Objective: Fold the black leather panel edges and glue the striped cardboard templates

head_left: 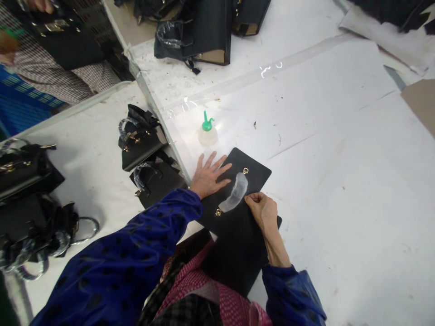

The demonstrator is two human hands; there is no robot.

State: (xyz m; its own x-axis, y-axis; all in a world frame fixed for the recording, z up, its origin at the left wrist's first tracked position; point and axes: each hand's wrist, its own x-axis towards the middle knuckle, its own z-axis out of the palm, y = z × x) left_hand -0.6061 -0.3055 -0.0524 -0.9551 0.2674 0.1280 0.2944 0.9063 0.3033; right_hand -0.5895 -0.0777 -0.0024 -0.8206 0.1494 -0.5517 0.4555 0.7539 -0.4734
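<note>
A black bag panel [207,222] lies on the white table. A handle wrapped in translucent plastic [235,194] curves across it, between two gold-coloured metal fittings. Fingers spread, my left hand [209,176] rests flat on the panel's left part, its fingertips pointing toward the handle. On the other side, my right hand [263,208] has thumb and forefinger pinched together against the black surface, just right of the wrapped handle. Whatever is between those fingertips is too small or hidden to make out. More black material extends below the panel toward my lap.
A clear bottle with a green spout [208,131] stands behind my left hand. Finished-looking black handbags [144,136] sit at the left, others [210,31] at the back. Across the table edge, a person's hand [39,5] holds a black bag. A blue crate [23,102] is below.
</note>
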